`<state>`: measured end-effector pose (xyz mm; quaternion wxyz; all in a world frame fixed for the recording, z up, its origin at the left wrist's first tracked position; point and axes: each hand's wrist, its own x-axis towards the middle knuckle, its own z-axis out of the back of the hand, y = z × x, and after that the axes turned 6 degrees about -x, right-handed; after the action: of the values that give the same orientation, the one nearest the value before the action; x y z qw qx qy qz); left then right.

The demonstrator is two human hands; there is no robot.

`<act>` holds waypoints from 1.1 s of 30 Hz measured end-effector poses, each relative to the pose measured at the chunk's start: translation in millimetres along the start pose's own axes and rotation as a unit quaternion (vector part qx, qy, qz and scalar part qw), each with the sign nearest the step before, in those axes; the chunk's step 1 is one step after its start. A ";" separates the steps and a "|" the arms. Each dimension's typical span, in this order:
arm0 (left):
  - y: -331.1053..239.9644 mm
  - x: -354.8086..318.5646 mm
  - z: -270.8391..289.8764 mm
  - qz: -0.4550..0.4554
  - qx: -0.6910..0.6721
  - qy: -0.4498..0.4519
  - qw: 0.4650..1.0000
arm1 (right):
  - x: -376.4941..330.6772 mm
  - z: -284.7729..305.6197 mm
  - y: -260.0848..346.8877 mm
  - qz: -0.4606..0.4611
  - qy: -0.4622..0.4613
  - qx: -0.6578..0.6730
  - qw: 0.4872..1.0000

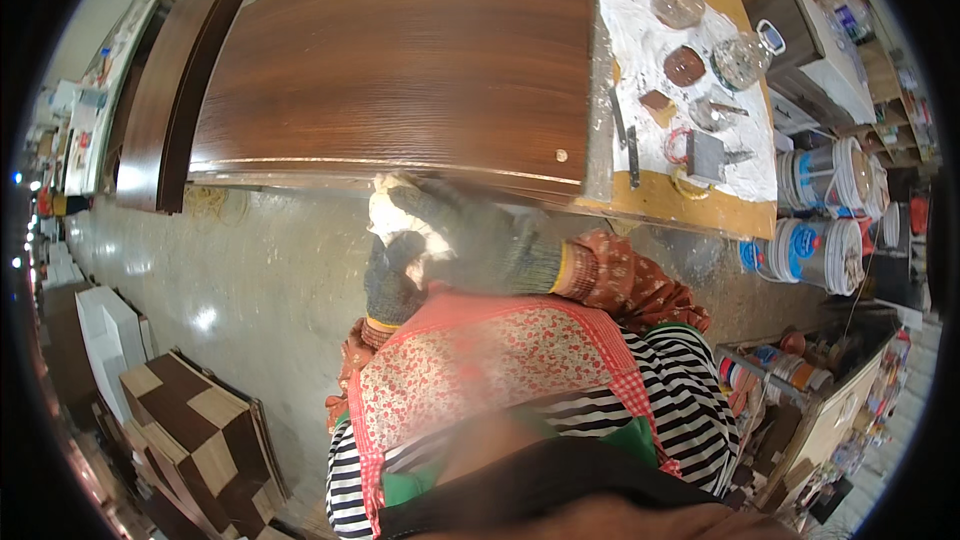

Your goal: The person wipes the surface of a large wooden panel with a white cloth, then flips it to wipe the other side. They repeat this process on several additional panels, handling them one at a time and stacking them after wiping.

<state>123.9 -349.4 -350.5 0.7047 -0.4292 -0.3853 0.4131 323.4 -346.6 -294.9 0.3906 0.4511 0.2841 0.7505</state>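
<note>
Both of my hands wear dark grey-green knit gloves with yellow cuffs, close together in front of my body. A crumpled white cloth is bunched between them. My right hand, partly blurred, closes on the cloth from the right. Lower and to the left, my left hand has its fingers curled round the cloth's lower end. Just beyond them lies a dark brown wood-grain panel on a table. Along its near edge runs a pale, worn line, and a small light spot shows near each right corner.
Right of the panel, a white sheet carries a clear plastic jug, a bowl of brown liquid, a grey block and dark strips. A second brown panel stands at left. Buckets are stacked at right; checkered boards stand lower left.
</note>
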 end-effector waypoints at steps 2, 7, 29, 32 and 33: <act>7.5 -0.2 7.8 -0.080 0.176 0.003 0.981 | -15.6 46.9 1.7 -0.203 0.177 -0.131 0.954; 11.2 40.6 64.3 0.079 -0.143 -0.178 0.970 | -35.3 160.1 -66.3 -0.209 -0.309 -0.071 0.925; -55.2 122.5 -19.2 -0.032 0.197 0.096 0.975 | -5.8 134.5 -51.3 -0.178 -0.119 -0.028 0.976; -71.5 108.0 -27.6 -0.029 0.058 0.102 0.993 | 6.0 104.9 -29.7 -0.158 -0.094 -0.105 0.977; -73.6 104.4 -30.2 -0.037 0.081 0.081 0.993 | 8.1 96.5 -23.2 -0.119 -0.101 -0.095 0.983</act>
<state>207.3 -284.1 -273.0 0.7812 -0.3878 -0.3077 0.3804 415.5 -320.3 -267.7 0.5447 0.4482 0.2227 0.6729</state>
